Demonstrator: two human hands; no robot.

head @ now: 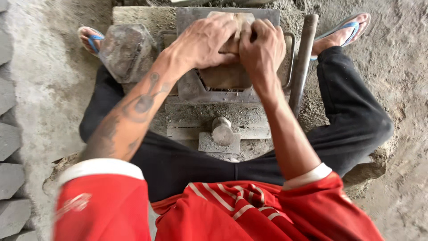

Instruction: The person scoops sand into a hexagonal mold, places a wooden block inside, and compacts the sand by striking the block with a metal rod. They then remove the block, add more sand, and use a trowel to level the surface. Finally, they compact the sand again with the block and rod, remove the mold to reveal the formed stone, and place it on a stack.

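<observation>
Brown wooden block (pixel 225 73) — flat in the grey metal mould (pixel 191 87).

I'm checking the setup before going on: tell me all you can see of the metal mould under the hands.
The mould is a grey metal frame, dusted with sand, sitting on a gritty slab between the person's legs. Its opening holds a brownish block. A thin wire loop runs round its right side. The left hand and right hand press together on top. A metal bar leans at its right.
</observation>
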